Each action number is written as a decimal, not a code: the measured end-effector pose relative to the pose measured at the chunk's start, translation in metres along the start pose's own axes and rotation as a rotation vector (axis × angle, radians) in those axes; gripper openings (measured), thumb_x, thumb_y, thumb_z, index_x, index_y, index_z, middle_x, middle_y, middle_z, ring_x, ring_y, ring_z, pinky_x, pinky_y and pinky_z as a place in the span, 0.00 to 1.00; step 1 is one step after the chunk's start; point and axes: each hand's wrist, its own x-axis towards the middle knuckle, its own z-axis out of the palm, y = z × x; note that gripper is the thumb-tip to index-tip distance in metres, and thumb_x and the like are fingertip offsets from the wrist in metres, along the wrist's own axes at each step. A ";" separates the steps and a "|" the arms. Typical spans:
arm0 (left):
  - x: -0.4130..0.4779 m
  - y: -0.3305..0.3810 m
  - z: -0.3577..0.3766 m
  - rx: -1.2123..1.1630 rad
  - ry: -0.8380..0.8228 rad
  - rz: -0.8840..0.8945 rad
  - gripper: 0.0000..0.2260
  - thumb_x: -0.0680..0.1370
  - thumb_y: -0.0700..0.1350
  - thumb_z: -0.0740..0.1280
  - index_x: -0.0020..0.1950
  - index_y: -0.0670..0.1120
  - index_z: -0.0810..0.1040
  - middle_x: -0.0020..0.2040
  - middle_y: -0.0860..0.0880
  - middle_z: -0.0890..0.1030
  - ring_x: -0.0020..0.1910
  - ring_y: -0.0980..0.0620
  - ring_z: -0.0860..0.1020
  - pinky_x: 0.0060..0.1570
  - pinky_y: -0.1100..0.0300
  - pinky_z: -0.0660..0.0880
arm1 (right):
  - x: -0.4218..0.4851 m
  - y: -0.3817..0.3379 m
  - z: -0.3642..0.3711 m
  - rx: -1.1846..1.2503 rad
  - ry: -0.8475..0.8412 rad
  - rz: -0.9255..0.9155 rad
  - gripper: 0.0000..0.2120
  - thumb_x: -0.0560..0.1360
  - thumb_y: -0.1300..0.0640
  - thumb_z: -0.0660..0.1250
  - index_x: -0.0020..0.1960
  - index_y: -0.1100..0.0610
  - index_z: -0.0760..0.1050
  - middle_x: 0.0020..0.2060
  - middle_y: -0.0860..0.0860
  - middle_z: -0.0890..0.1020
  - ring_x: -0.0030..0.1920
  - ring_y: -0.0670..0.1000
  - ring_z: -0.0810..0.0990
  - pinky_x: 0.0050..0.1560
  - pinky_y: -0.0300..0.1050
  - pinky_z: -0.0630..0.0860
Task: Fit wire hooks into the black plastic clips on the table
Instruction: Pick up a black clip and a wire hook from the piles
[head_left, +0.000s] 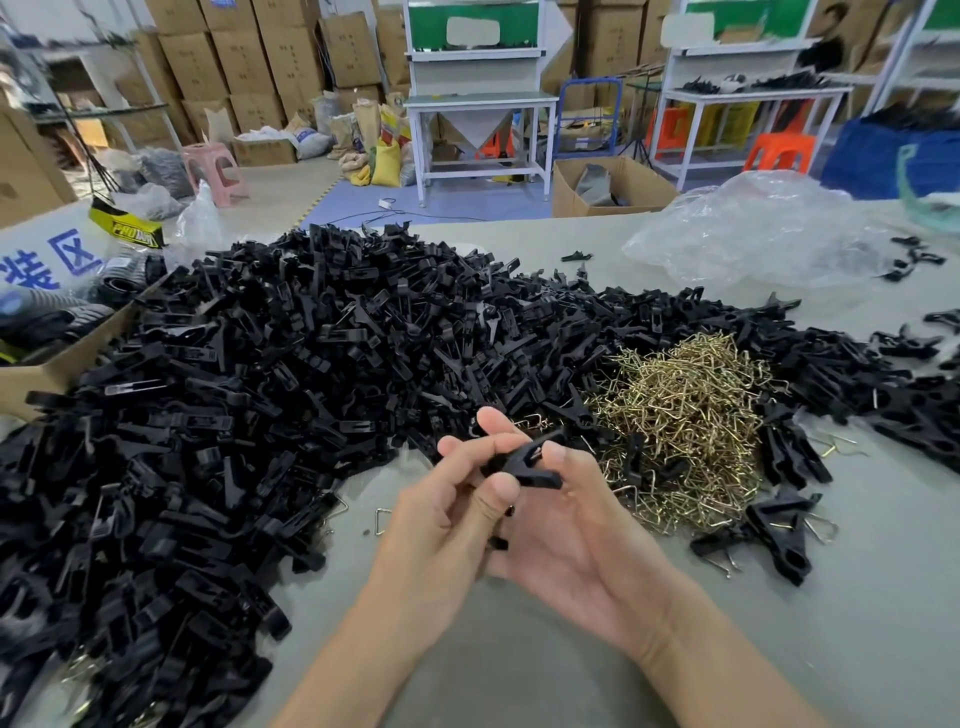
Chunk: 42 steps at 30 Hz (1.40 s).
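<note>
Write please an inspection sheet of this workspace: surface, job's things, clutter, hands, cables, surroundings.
Surface: grey table, with a bare patch in front of the person.
Job's things: large heap of black plastic clips at left and centre; pile of wire hooks at right; one held clip between both hands.
Clutter: clear plastic bag at far right; open cardboard box at the left edge; loose hooks near the hands.
Hands: left hand pinches the held clip; right hand, palm up, holds it with the thumb.
Cables: cable with a white plug on the floor beyond the table.
Surroundings: stacked cartons, white workbenches, pink stool, orange stools.
</note>
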 end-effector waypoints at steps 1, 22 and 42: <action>0.000 0.001 0.001 -0.011 -0.015 -0.006 0.12 0.77 0.56 0.66 0.59 0.61 0.80 0.47 0.59 0.84 0.43 0.61 0.82 0.41 0.69 0.77 | 0.000 0.000 0.000 -0.005 -0.008 0.000 0.32 0.72 0.40 0.74 0.73 0.46 0.72 0.74 0.55 0.72 0.72 0.59 0.71 0.75 0.68 0.60; 0.003 -0.002 0.021 0.045 0.001 0.003 0.20 0.74 0.47 0.69 0.50 0.76 0.78 0.49 0.67 0.84 0.52 0.68 0.81 0.52 0.76 0.71 | 0.009 0.013 0.012 0.259 0.194 -0.135 0.13 0.66 0.47 0.77 0.46 0.52 0.80 0.39 0.50 0.77 0.46 0.54 0.77 0.59 0.50 0.73; 0.011 -0.024 -0.006 0.417 0.263 0.111 0.17 0.78 0.47 0.71 0.58 0.70 0.73 0.51 0.65 0.80 0.44 0.64 0.78 0.43 0.73 0.71 | 0.011 -0.002 -0.004 -0.121 0.298 -0.135 0.15 0.79 0.49 0.66 0.59 0.56 0.83 0.61 0.61 0.82 0.62 0.60 0.81 0.56 0.55 0.81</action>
